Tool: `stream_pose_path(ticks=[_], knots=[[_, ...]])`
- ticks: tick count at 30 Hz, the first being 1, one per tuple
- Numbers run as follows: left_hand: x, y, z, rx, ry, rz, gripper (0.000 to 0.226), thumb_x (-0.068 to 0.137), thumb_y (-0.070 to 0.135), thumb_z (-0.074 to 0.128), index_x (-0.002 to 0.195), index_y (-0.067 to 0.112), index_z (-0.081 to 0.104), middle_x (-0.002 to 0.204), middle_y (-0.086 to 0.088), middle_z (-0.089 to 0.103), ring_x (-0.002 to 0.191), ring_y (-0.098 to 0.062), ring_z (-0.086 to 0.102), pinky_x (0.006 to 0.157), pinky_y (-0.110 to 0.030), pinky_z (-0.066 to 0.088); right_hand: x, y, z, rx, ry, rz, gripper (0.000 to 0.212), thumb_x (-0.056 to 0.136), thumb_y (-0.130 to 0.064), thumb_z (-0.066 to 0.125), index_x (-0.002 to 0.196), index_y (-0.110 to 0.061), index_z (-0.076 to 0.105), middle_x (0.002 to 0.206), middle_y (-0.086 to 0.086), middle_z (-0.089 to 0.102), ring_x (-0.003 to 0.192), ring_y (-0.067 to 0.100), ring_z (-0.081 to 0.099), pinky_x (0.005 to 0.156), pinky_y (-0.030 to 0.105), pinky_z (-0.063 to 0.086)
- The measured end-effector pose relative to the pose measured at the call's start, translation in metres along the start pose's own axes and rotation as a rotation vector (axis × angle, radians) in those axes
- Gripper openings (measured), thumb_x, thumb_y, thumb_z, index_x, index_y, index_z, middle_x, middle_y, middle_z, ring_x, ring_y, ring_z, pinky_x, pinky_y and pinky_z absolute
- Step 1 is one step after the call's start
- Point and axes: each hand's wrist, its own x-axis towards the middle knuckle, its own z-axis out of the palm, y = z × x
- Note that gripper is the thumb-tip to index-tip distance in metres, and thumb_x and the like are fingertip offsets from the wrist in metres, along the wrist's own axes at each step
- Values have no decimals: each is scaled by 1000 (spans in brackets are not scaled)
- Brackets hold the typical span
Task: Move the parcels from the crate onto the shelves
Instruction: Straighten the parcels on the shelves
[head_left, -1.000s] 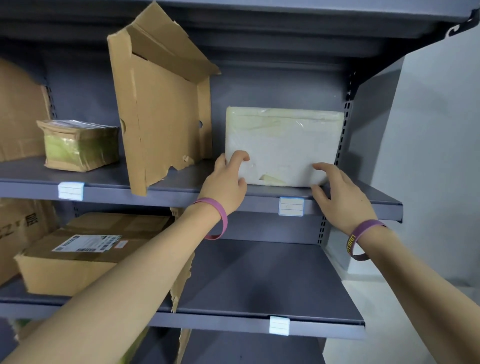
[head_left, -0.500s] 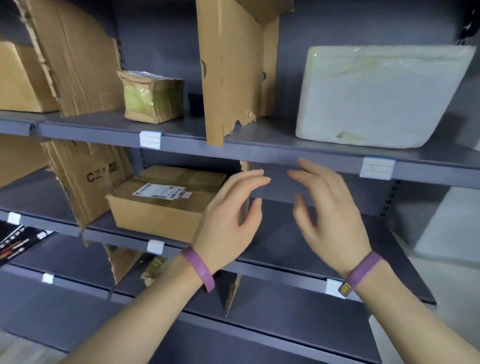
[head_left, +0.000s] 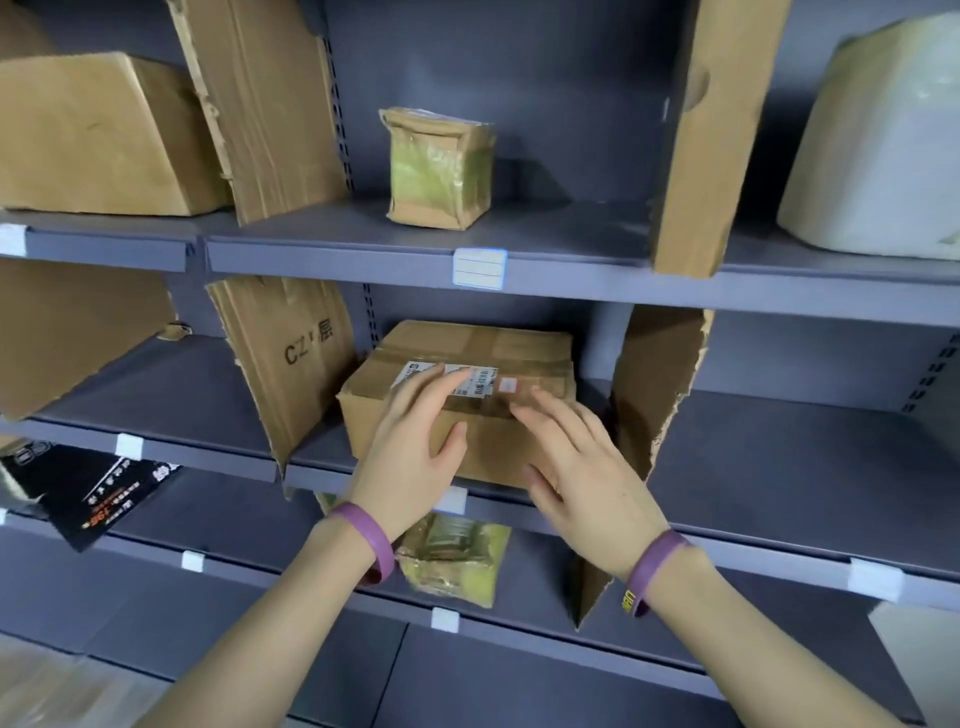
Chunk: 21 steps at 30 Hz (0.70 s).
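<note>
Both hands are empty, fingers straight and spread wide. Your left hand (head_left: 410, 457) lies over the top front edge of the brown box (head_left: 483, 343), fingertips at the shipping label (head_left: 483, 382). Your right hand (head_left: 576, 467) is in front of the box's right front corner. Can't tell if either is touching.

The box sits at the front edge of the middle shelf (head_left: 769, 457), between the left divider (head_left: 291, 364) and the torn right divider (head_left: 654, 384). Its left side is just beside the left divider. No crate in view.

Handling, as a judgement: corrugated card, taped seams, so stiff and it won't sag. It's the biggest parcel in this bay, so probably some weight; use two hands. The tape strips look slick, so put your palms on bare card. Best hold is the two side faces, low down, or fingers under the front bottom edge. The left side is tight against the divider, so slide the box toward the shelf's front edge first if you need finger room.

Elsewhere: a small taped parcel (head_left: 441, 166) on the upper shelf, a yellow padded parcel (head_left: 457, 556) on the shelf below.
</note>
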Motion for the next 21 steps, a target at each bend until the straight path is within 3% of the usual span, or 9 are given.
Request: stream_pose_path(ticks=[3,7,11,16,21], knots=[[8,-49,-12,169,-78,-72,51,90,25,55,138,35,40,149,7,30,139,-18,24,113,-39,26,14,0,29,-70,-49,151,62,87,-16,62,143,-15,36,149,10,32,138,37,26,117,43,21],[21,-95,-19,275,-181,-122,53,93,30,52,141,42,34,157,4,15,145,-27,3,116,-46,16,24,4,51,-207,-101,270,63,89,-18,59,145,-17,32,149,13,31,144,32,16,120,45,11],[29,-118,-12,369,-275,-97,51,95,34,46,143,45,29,159,3,9,144,-35,-2,116,-48,13,28,10,62,-231,-228,403,66,96,-23,48,151,-31,12,159,1,6,148,31,2,119,49,10],[32,-134,0,422,-238,-58,48,97,33,43,143,41,33,154,-9,26,143,-40,4,117,-48,14,31,12,75,-134,-260,523,64,97,-23,46,151,-33,11,160,0,1,143,33,20,113,42,29],[43,-138,7,455,-215,-35,44,96,35,44,140,41,39,150,-9,36,140,-40,13,115,-44,17,41,19,79,-112,-233,553,62,97,-19,47,151,-30,17,160,0,5,140,34,28,111,42,32]])
